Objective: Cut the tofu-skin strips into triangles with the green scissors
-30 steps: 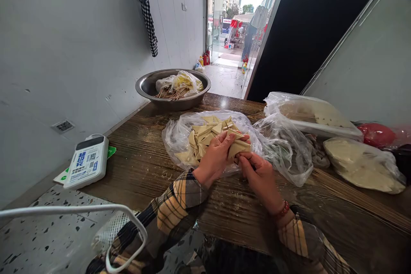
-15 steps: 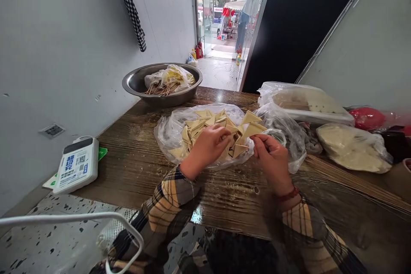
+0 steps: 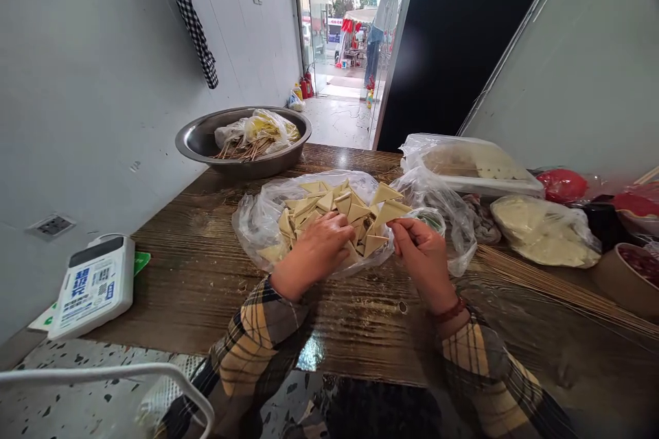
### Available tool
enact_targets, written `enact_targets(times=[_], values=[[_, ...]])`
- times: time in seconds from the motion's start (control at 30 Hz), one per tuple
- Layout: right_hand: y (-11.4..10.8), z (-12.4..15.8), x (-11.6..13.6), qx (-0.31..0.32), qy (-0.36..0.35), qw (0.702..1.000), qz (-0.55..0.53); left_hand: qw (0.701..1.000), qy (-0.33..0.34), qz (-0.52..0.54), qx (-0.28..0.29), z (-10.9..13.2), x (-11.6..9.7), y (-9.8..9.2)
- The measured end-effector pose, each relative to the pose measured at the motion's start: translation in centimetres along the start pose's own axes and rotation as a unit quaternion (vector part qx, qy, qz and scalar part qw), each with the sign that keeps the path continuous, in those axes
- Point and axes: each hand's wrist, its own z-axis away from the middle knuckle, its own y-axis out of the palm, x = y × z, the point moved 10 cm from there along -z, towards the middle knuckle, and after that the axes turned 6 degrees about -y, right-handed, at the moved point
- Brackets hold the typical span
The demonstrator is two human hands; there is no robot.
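A pile of folded, pale yellow triangles (image 3: 322,200), which look like tofu skin, lies on an open clear plastic bag (image 3: 252,219) on the wooden table. My left hand (image 3: 319,247) rests over the front of the pile, fingers bent down together among the triangles; its fingertips are hidden. At the pile's right edge, my right hand (image 3: 425,260) pinches thumb and forefinger at the corner of a tofu skin triangle (image 3: 390,212). Whether a thin stick is also in that pinch is too small to tell.
A steel basin (image 3: 190,144) with bagged skewers stands at the back left. Thin bamboo sticks (image 3: 540,279) lie at right, near a bag of pale food (image 3: 546,230), a wrapped white tray (image 3: 484,183) and a brown bowl (image 3: 625,278). A white box (image 3: 95,288) sits at the left edge.
My left hand has lowered onto the pile, its fingers bending in among the triangles. My right hand keeps its pinch in much the same place. The whole view has shifted slightly.
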Motion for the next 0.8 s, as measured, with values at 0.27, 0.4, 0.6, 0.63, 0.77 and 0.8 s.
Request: enact_targets(times=[0.27, 0.4, 0.6, 0.63, 0.77, 0.8], values=[[-0.2, 0.2, 0.2, -0.004, -0.002, 1.000, 0.009, 0.946, -0.065, 0.313, -0.052, -0.3, 1.8, -1.4], [0.1, 0.4, 0.8, 0.011, -0.014, 1.000, 0.007, 0.800, -0.133, 0.580, -0.076, -0.3, 4.1, -0.2], [1.0, 1.1, 0.5, 0.053, -0.015, 0.998, 0.025, 0.666, -0.192, 0.703, -0.161, 0.3, 6.4, -0.3], [1.2, 1.1, 0.5, 0.058, -0.020, 0.998, 0.031, 0.652, -0.198, 0.711, -0.175, 0.5, 6.7, -0.4], [1.7, 1.4, 0.8, 0.086, -0.034, 0.995, 0.046, 0.599, -0.208, 0.742, -0.217, 1.0, 8.0, -0.6], [1.9, 1.5, 1.0, 0.093, -0.038, 0.994, 0.050, 0.591, -0.207, 0.745, -0.229, 1.1, 8.4, -0.6]])
